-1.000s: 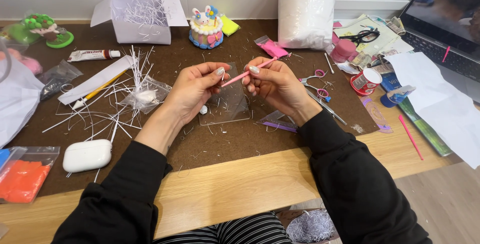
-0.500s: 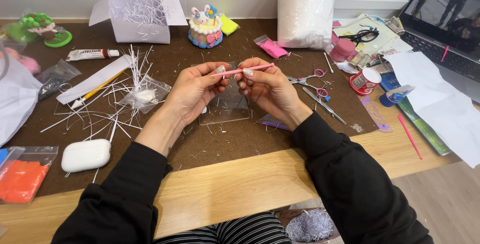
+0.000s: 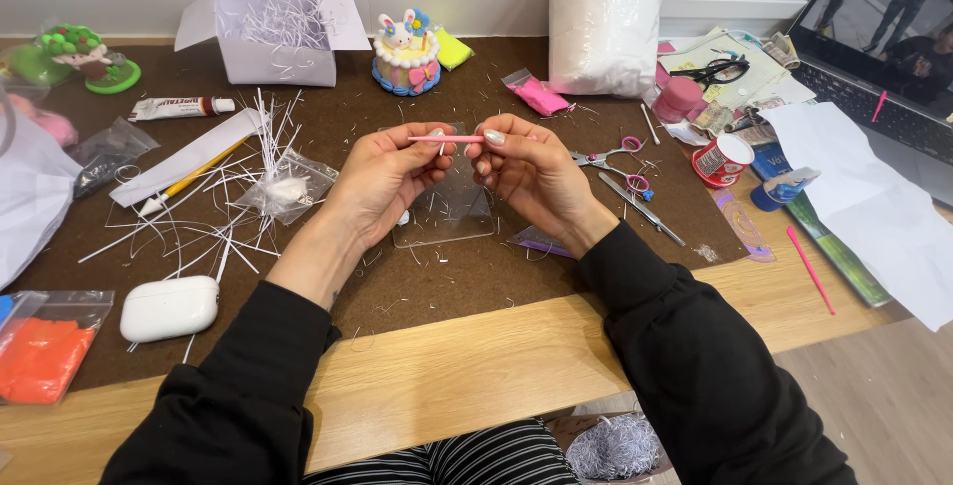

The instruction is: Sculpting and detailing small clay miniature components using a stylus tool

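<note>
1. Containers: one open white box (image 3: 268, 43), behind and left of the clear plastic sheet (image 3: 447, 212), holds shredded white paper strips. One clear bag (image 3: 48, 346), well left and nearer than the sheet, holds orange material. One small bag (image 3: 541, 95) behind the sheet holds pink material.
2. Grip: the left hand (image 3: 382, 177) and right hand (image 3: 526, 167) each pinch one thin pink stick (image 3: 445, 138) between thumb and fingertips, closed narrowly on it.
3. Position: the stick lies level, spanning both hands, above the sheet's far edge.
4. Count: one stick held, one pair of pink-handled scissors (image 3: 608, 157) just right of the sheet, one white earbud case (image 3: 169, 307) to its left.
</note>
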